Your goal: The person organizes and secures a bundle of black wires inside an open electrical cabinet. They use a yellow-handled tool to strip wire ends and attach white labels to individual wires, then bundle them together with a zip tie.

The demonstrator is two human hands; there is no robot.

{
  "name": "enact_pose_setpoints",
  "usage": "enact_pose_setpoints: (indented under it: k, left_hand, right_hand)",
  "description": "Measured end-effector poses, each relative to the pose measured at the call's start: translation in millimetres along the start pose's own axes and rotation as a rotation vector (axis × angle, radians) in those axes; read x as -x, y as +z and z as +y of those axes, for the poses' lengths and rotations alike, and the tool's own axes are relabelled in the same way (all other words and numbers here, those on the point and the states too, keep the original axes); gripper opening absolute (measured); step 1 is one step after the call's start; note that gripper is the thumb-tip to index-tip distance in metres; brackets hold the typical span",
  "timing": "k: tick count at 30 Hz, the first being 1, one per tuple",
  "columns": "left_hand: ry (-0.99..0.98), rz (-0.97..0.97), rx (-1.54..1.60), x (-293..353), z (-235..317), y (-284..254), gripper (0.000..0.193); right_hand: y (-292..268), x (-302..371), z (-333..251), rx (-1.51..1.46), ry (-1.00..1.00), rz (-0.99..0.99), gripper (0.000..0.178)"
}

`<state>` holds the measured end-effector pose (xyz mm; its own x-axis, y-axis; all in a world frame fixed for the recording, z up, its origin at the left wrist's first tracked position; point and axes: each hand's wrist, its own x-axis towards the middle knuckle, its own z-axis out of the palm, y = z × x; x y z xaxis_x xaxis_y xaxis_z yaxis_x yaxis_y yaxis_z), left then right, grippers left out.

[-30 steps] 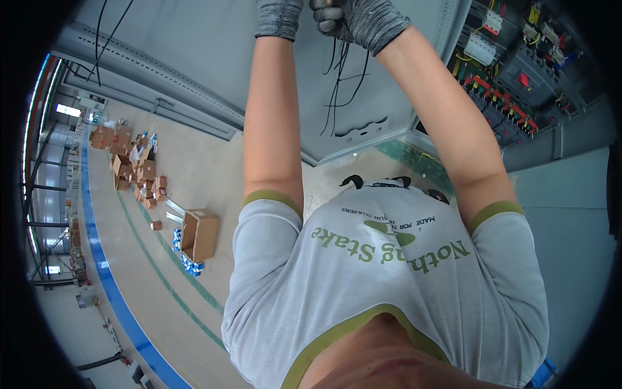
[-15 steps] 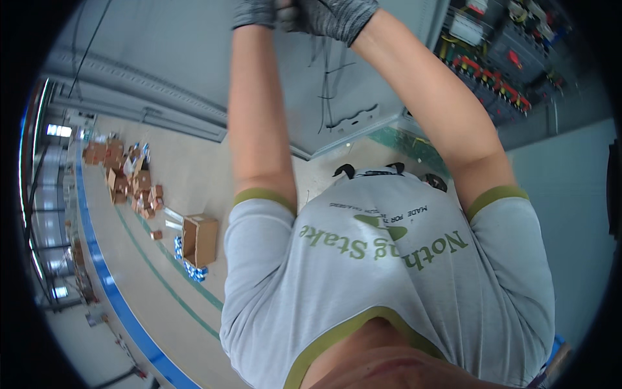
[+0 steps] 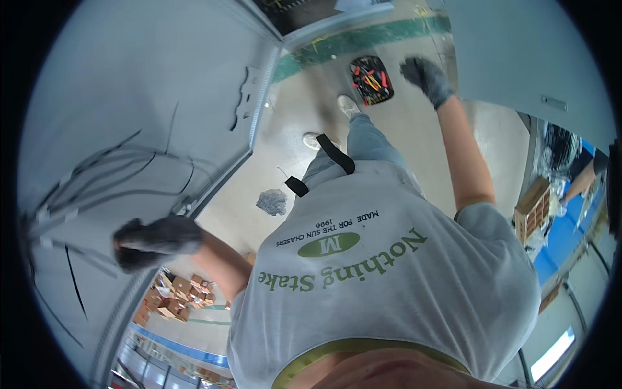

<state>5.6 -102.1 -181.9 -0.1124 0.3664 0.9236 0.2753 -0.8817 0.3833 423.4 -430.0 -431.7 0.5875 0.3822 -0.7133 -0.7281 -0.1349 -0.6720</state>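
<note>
My left hand point(image 3: 159, 243), in a grey knit glove, is out at the left in front of the grey cabinet door point(image 3: 214, 97). Its fingers are curled together; whatever may be between them cannot be made out. Dark cables point(image 3: 116, 168) run across the door panel close to that hand. My right hand point(image 3: 427, 79), gloved alike and slightly blurred, hangs in the air at the upper right with its fingers loosely apart and nothing seen in them. Near it on the floor is a black bin point(image 3: 387, 91) of hand tools with red and yellow handles.
A crumpled grey cloth or bag point(image 3: 272, 201) lies on the floor by my feet. Brown cardboard boxes point(image 3: 175, 298) are heaped behind the door. A pale grey panel point(image 3: 518, 52) stands at the upper right. Another person's arm point(image 3: 580, 183) reaches over a blue-topped bench point(image 3: 562, 240).
My hands were together high up against the grey panel and are now wide apart. My body has turned, bringing the tool bin, my feet and the bench into view.
</note>
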Motion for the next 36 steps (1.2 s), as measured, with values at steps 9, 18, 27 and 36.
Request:
enact_pose_setpoints:
  k: [9,18,27,36]
  left_hand:
    - [-0.432,-1.365,0.047,289.8,40.7,30.9,0.018]
    - [-0.727,-1.989,-0.244,567.4,1.5,-78.4,0.041]
    - [-0.711,-1.862,-0.446,585.0,-6.9,-53.0,0.029]
    - [-0.707,-1.893,-0.362,591.3,-10.5,-50.7,0.028]
  right_hand:
    - [-242.1,-167.9,334.5,1.788,-0.517,-0.216,0.034]
    - [-139.4,-358.9,366.8,1.447,0.153,0.243,0.058]
    - [-127.4,-537.8,436.4,1.575,0.096,0.146,0.068]
    - [-131.4,-471.6,372.5,1.228,-0.011,0.314,0.052]
